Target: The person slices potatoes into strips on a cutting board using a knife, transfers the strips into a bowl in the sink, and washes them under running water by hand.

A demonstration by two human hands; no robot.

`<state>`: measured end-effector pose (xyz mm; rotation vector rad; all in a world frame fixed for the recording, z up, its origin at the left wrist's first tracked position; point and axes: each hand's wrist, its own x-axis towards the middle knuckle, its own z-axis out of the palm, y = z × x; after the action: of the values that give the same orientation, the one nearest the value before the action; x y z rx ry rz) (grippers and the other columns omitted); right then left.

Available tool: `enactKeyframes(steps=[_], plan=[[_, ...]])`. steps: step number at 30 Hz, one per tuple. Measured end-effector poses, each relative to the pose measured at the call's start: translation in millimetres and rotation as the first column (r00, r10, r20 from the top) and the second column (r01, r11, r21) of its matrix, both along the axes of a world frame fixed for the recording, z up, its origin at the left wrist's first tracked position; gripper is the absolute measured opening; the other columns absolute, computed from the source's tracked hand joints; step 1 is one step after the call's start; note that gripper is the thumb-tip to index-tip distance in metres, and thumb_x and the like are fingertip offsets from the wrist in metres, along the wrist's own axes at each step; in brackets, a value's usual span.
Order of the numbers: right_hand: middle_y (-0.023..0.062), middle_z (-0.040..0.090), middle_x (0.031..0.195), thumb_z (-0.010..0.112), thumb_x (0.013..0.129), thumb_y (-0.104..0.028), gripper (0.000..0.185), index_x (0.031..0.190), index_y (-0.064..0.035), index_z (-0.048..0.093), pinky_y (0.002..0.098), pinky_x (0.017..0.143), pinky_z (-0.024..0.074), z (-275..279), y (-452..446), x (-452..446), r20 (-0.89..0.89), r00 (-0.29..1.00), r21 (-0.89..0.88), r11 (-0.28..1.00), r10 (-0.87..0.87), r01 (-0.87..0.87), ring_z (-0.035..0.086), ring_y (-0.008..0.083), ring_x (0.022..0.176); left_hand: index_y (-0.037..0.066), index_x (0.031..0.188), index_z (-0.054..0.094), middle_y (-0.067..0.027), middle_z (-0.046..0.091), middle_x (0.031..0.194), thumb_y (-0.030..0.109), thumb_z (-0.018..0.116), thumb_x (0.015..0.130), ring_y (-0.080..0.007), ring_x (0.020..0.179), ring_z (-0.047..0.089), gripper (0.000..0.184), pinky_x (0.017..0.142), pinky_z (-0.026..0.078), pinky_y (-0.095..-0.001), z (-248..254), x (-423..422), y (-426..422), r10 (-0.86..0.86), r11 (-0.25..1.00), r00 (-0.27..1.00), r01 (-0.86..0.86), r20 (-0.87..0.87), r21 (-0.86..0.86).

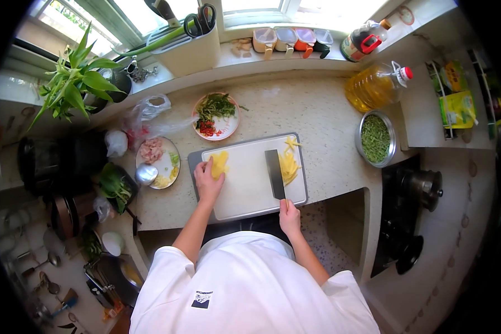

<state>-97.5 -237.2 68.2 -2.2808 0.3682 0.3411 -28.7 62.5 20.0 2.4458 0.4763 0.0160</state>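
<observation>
On the white cutting board with its grey edge, my left hand grips a small stack of yellow potato slices near the board's left side, thumb and fingers around it. My right hand is closed on the handle of a cleaver. Its broad dark blade lies over the right half of the board, pointing away from me. Just right of the blade is a pile of yellow potato strips, with a few loose strips above it. A gap of bare board separates the slices from the blade.
Behind the board stands a plate of chopped greens and red chilli. To the left, a plate holds meat, garnishes and a metal spoon. At right are a bowl of chopped greens, an oil jug and a stove.
</observation>
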Motion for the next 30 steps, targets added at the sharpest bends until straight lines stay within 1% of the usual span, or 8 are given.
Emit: enactKeyframes(steps=[6,12,15,18,21,24,28,30], plan=[[0.0264,0.062,0.075,0.054,0.108,-0.038,0.042,0.09,-0.0001,0.057,0.0523,0.062,0.0486,0.3,-1.7,-3.6,-0.034,0.999,0.003,1.0,0.023,-0.023,0.065,0.0497,0.078,0.008,0.142,0.062,-0.0158,0.053,0.129,0.023,0.083,0.079,-0.0351,0.121,0.05,0.068,0.107,0.045,-0.0431,7.6,1.7,-0.1,-0.012,1.0,0.999,0.011,-0.035,-0.006],[0.0229,0.065,0.074,0.061,0.104,-0.037,0.037,0.092,-0.0019,0.06,0.0519,0.062,0.0497,21.0,-8.1,-2.3,0.045,0.999,-0.029,0.999,0.031,-0.029,0.067,0.0462,0.075,0.007,0.14,0.063,-0.0168,0.054,0.132,0.022,0.081,0.081,-0.0358,0.123,0.05,0.063,0.107,0.045,-0.0434,23.9,2.8,-17.1,0.006,0.998,0.994,-0.013,0.106,0.061],[0.0177,0.068,0.079,0.072,0.096,-0.039,0.034,0.094,-0.0057,0.064,0.049,0.063,0.0519,40.6,-12.9,1.7,0.161,0.981,-0.182,0.98,0.109,-0.079,0.069,0.0412,0.075,0.008,0.139,0.063,-0.0151,0.064,0.124,0.022,0.079,0.087,-0.0297,0.118,0.06,0.056,0.103,0.048,-0.0414,36.6,1.1,-32.1,-0.033,0.994,0.988,0.048,0.15,-0.098],[0.0126,0.071,0.084,0.082,0.086,-0.039,0.035,0.097,-0.0092,0.067,0.0452,0.064,0.0536,45.4,-16.9,3.9,0.224,0.955,-0.294,0.948,0.194,-0.124,0.07,0.036,0.076,0.005,0.138,0.064,-0.0102,0.073,0.113,0.025,0.07,0.098,-0.021,0.106,0.069,0.044,0.095,0.052,-0.0357,39.1,-5.7,-55.0,0.025,0.75,1.0,-0.023,-0.007,-0.661],[0.0104,0.071,0.086,0.088,0.08,-0.038,0.038,0.097,-0.01,0.068,0.0433,0.065,0.0539,45.9,-13.5,4.7,0.259,0.941,-0.316,0.94,0.218,-0.131,0.07,0.0336,0.077,0.001,0.133,0.065,-0.0056,0.076,0.109,0.027,0.06,0.106,-0.0149,0.099,0.071,0.037,0.089,0.053,-0.0302,32.7,-13.2,-75.1,0.004,0.454,0.989,-0.134,-0.148,-0.881],[0.0098,0.07,0.085,0.089,0.077,-0.037,0.039,0.096,-0.0099,0.068,0.0429,0.065,0.0538,45.8,-6.2,4.0,0.288,0.928,-0.328,0.935,0.237,-0.137,0.07,0.0329,0.077,0.0,0.125,0.068,-0.005,0.076,0.11,0.031,0.057,0.108,-0.0146,0.099,0.071,0.037,0.089,0.053,-0.0292,46.5,-17.7,-86.2,-0.044,0.276,0.945,-0.3,-0.323,-0.913],[0.0088,0.069,0.084,0.089,0.076,-0.036,0.038,0.094,-0.01,0.068,0.0422,0.065,0.0536,53.2,0.0,8.3,0.305,0.906,-0.346,0.92,0.294,-0.182,0.069,0.0321,0.077,-0.001,0.103,0.072,-0.0072,0.075,0.094,0.027,0.069,0.102,-0.0148,0.09,0.072,0.028,0.083,0.056,-0.0289,60.2,-20.5,-87.2,-0.015,0.389,0.955,-0.267,-0.296,-0.882],[0.0084,0.068,0.084,0.09,0.075,-0.035,0.038,0.094,-0.0101,0.067,0.0419,0.065,0.0536,56.9,1.8,10.6,0.305,0.892,-0.345,0.912,0.333,-0.222,0.069,0.0316,0.077,-0.001,0.097,0.071,-0.0085,0.074,0.089,0.025,0.072,0.101,-0.0157,0.084,0.072,0.027,0.079,0.057,-0.0291,67.4,-23.2,-81.8,0.023,0.369,0.952,-0.293,-0.306,-0.882]])
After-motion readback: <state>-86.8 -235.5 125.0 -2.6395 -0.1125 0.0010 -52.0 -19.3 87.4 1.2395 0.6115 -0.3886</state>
